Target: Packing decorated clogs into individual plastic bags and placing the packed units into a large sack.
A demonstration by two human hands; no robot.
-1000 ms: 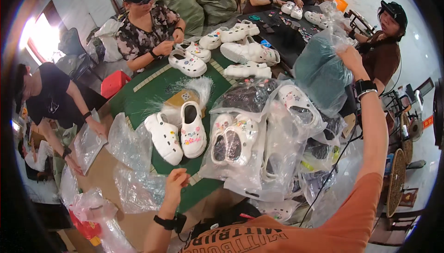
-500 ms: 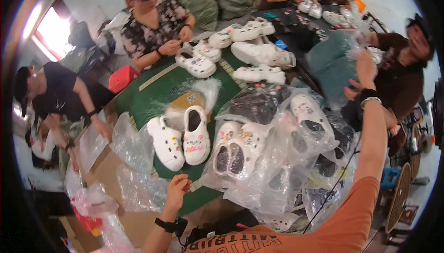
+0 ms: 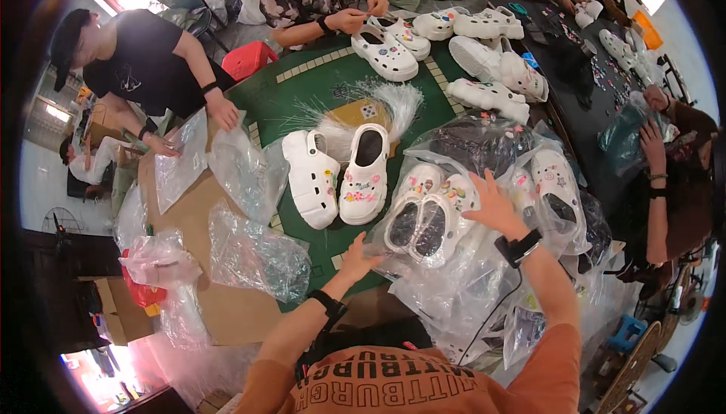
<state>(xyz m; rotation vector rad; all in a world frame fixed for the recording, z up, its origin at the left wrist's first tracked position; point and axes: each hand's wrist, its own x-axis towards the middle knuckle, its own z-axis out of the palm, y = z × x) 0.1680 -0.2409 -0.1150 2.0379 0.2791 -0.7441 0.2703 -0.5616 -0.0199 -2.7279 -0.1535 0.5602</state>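
A clear plastic bag holding a pair of white clogs (image 3: pixel 432 229) with colourful charms lies in front of me, slightly right. My right hand (image 3: pixel 495 206) is over that bag's right side, open with fingers spread. By the bag's near left corner is my left hand (image 3: pixel 357 259), its fingers stretched out and apart; whether it touches the plastic I cannot tell. To the left of the bag, an unbagged pair of white clogs (image 3: pixel 365 179) with pink and yellow charms stands on the green table (image 3: pixel 318 104). Behind them lies a bundle of clear plastic strands (image 3: pixel 397 108).
More bagged clogs (image 3: pixel 558 187) are heaped at right. Loose white clogs (image 3: pixel 386 52) stand along the far side, near a person in a floral shirt. At left, another person handles clear bags (image 3: pixel 181 161) over brown cardboard (image 3: pixel 189 240). A person at right holds a dark plastic bag (image 3: pixel 624 134).
My right hand has come back from the far right, beside the co-worker, to the bagged clogs. My left hand has moved toward the bag and its fingers have opened. The view has shifted.
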